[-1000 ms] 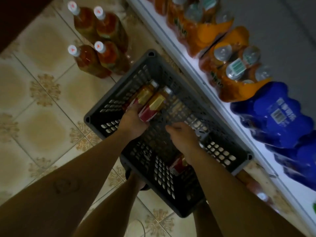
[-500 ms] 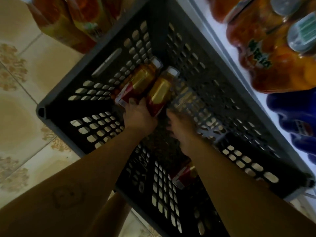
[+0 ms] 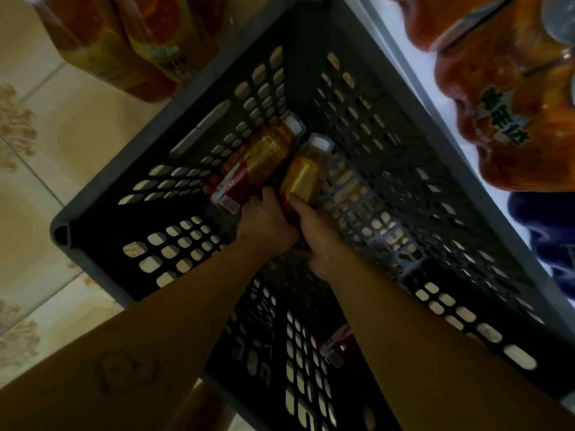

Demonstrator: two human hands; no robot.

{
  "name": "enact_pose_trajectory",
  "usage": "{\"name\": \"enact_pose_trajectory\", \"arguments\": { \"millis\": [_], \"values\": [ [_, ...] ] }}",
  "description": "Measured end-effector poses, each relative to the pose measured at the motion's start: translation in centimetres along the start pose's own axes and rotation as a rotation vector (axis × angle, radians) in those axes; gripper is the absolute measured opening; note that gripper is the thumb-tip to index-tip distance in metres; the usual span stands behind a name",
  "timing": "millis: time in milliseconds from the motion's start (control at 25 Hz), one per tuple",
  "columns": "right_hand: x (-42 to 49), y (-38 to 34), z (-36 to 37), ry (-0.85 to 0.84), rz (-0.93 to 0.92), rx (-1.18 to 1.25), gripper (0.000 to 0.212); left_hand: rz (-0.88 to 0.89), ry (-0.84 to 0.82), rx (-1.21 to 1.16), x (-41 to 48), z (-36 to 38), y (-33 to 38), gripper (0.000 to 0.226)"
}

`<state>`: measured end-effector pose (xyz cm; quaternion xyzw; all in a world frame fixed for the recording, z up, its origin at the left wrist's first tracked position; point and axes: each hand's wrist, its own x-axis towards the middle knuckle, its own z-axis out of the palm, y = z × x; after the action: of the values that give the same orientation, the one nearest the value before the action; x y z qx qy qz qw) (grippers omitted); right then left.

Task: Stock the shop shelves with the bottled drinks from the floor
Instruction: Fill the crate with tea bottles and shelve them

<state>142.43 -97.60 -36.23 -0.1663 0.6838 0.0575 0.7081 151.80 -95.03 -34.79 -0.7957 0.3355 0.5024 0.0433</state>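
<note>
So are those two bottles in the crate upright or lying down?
Lying down: the left bottle and right bottle lie side by side in the crate, caps pointing away, the left hand and right hand gripping their bases.

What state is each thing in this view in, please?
Crate: upright on floor, open-topped.
Red-label bottle: capped, on its side in crate.
Gold-label bottle: capped, on its side beside it.
Left hand: grips red-label bottle.
Right hand: grips gold-label bottle.
Orange drinks pack: wrapped, on shelf.

There are one basket (image 3: pixel 199 126), three bottles inside it, a far-left bottle (image 3: pixel 264 154), a far-right bottle (image 3: pixel 306 172) and a half-hidden bottle (image 3: pixel 337 345), two hands, left hand (image 3: pixel 267 225) and right hand (image 3: pixel 317 237), two orange packs (image 3: pixel 513 104) and one blue pack (image 3: pixel 550 244).
</note>
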Motion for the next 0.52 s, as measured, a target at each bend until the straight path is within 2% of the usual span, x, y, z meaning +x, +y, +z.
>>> {"name": "enact_pose_trajectory", "arguments": {
  "millis": [80, 200, 240, 440, 520],
  "values": [
    [-0.7, 0.5, -0.6, -0.053, 0.042, -0.009, 0.091, -0.036, 0.001, -0.002, -0.2, -0.2, 0.3, 0.068],
    [-3.1, 0.6, -1.4, -0.087, -0.007, 0.048, 0.056, -0.133, -0.080, -0.214, -1.5, -1.5, 0.6, 0.082],
    [-4.6, 0.3, -1.7, -0.093, -0.012, 0.107, 0.050, -0.164, -0.117, -0.324, -2.6, -2.4, 0.6, 0.086],
    [-14.5, -1.6, -3.1, -0.181, -0.069, 0.326, 0.041, -0.114, -0.250, -0.694, -13.1, -8.3, 2.7, 0.068],
    [-19.4, -2.4, -3.1, -0.266, -0.115, 0.416, 0.044, -0.098, -0.286, -0.798, -18.1, -10.6, 3.6, 0.080]
  ]
}}
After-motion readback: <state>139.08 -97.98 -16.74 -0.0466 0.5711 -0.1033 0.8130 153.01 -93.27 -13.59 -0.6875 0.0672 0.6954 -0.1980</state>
